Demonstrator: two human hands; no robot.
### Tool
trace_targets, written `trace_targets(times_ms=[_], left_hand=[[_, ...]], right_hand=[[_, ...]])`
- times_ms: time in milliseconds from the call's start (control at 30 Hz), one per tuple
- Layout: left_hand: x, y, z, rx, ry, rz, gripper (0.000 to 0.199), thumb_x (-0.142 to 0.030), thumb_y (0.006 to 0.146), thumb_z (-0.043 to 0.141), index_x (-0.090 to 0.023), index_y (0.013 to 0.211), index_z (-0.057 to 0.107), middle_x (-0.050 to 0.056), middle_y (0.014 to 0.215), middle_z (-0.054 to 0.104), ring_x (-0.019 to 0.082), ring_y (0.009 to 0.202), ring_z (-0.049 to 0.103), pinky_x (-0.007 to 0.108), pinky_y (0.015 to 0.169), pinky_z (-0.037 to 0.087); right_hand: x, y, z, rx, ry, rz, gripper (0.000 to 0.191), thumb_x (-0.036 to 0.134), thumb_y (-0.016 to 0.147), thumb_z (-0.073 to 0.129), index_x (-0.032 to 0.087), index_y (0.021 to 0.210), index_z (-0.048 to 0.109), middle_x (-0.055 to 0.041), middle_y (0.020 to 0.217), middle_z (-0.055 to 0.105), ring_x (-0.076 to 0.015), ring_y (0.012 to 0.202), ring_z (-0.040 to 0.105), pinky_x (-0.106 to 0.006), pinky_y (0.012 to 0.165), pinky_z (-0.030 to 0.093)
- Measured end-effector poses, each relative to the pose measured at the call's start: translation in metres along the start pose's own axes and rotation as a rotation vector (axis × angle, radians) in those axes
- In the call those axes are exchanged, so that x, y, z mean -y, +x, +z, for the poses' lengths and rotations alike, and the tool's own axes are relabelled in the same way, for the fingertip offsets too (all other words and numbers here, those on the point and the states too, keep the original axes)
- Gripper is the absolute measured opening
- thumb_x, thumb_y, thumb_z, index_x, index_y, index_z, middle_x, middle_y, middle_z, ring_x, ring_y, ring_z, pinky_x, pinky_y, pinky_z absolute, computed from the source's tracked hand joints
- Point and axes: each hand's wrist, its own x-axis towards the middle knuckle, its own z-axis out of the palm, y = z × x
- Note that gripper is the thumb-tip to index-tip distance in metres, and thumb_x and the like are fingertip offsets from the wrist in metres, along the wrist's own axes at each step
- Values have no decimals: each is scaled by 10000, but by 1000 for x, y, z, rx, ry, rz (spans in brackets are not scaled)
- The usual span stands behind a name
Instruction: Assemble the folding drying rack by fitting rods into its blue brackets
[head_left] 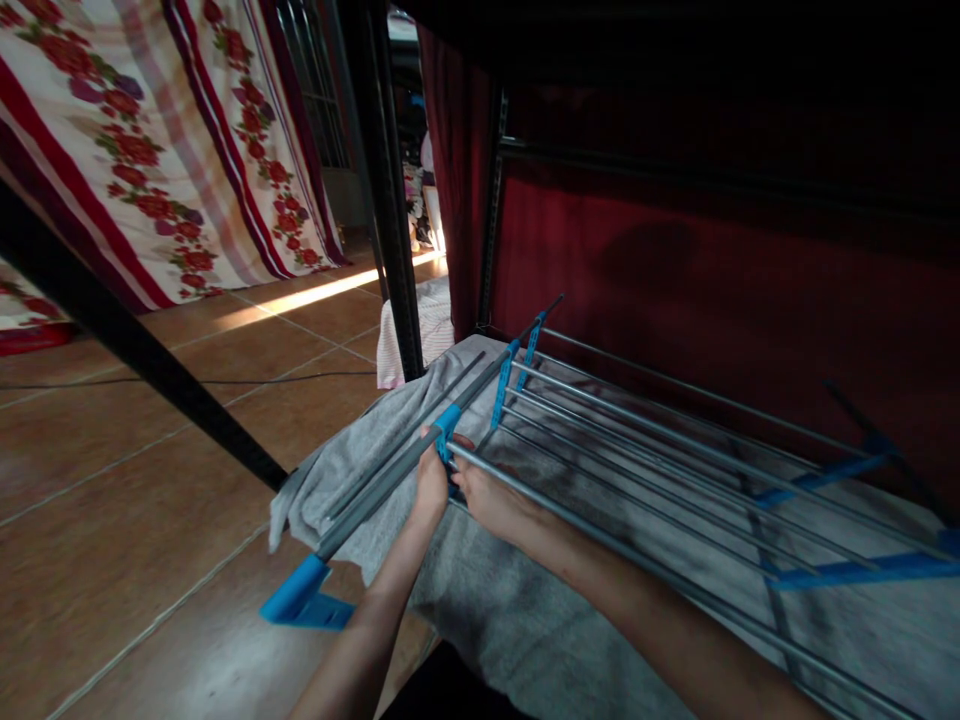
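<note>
A clothes drying rack (622,462) lies on a grey cloth, its several metal rods running off to the right. Blue plastic joints fix the rods to a grey side pole (397,478), which slants from lower left to upper right. My left hand (431,485) is closed at a blue bracket (448,428) on that pole, thumb up against it. From the right, my right hand (484,495) reaches under the nearest rod and grips the same bracket's lower part; some fingertips are hidden behind it. A blue foot (300,592) caps the pole's lower end.
Black metal posts (390,200) frame the left side, one slanting across the floor (150,430). A dark red cloth (675,260) hangs behind the rack. The grey cloth (480,580) covers the low surface. A floral curtain (150,150) hangs far left, and a cable (247,381) crosses the tiles.
</note>
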Motion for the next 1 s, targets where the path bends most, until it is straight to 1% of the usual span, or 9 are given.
trace_targets(times_ms=[100, 233, 467, 567, 667, 733, 833, 900, 1000], left_hand=[[-4, -2, 1, 41, -22, -18, 697, -687, 923, 241, -198, 670, 668, 66, 657, 645, 239, 706, 607, 365, 785, 512], [-3, -2, 2, 36, -44, -14, 701, -670, 930, 229, -200, 651, 668, 66, 644, 649, 231, 665, 600, 365, 767, 527], [1, 2, 2, 32, -18, 14, 693, -721, 887, 274, -194, 678, 674, 72, 684, 661, 235, 678, 595, 349, 724, 523], [-4, 1, 0, 30, -31, 14, 659, -688, 898, 296, -192, 700, 681, 68, 690, 662, 232, 679, 593, 345, 718, 518], [-12, -2, -3, 61, -35, -8, 659, -686, 907, 304, -188, 738, 701, 63, 680, 655, 230, 651, 578, 351, 696, 518], [-13, -6, -6, 35, -7, 30, 632, -673, 907, 336, -182, 800, 720, 61, 703, 661, 234, 672, 584, 361, 736, 524], [-10, -9, -9, -10, 56, 132, 547, -600, 891, 396, -171, 909, 734, 75, 817, 703, 267, 836, 634, 398, 914, 511], [-7, -10, -10, -26, 30, 142, 518, -555, 883, 397, -161, 947, 728, 95, 915, 727, 285, 953, 648, 427, 1020, 474], [-12, -10, -9, -48, -38, 85, 500, -509, 900, 384, -150, 970, 724, 112, 983, 740, 288, 1030, 654, 445, 1071, 455]], right_hand=[[0, -1, 0, 23, -70, 7, 417, 288, 1036, 396, 205, 1420, 537, -99, 1108, 757, -241, 968, 730, -333, 845, 562], [-1, 0, 6, -3, -111, -13, 451, 258, 1045, 380, 158, 1475, 475, -123, 1063, 759, -255, 922, 740, -342, 793, 570], [1, 2, 15, -99, -285, -35, 370, 189, 1030, 387, 107, 1335, 579, -137, 1015, 760, -267, 848, 742, -393, 791, 591], [4, -8, 21, -172, -320, -46, 424, 233, 1016, 470, 77, 1407, 519, -194, 1208, 707, -291, 1058, 705, -420, 918, 572], [10, -34, 24, -299, -362, -76, 496, 204, 999, 492, 60, 1471, 449, -227, 1396, 595, -286, 1288, 579, -421, 1054, 502], [15, -57, 20, -342, -368, -157, 492, 172, 993, 467, 90, 1478, 446, -192, 1440, 568, -264, 1336, 529, -404, 1086, 475], [20, -87, 6, -367, -349, -278, 446, 183, 996, 455, 148, 1439, 496, -127, 1415, 595, -237, 1303, 533, -375, 1101, 455], [18, -97, -7, -416, -358, -272, 444, 172, 997, 446, 164, 1438, 500, -119, 1408, 597, -238, 1281, 538, -387, 1104, 443], [10, -98, -22, -491, -404, -149, 458, 145, 995, 434, 168, 1449, 494, -143, 1413, 584, -265, 1285, 527, -442, 1095, 433]])
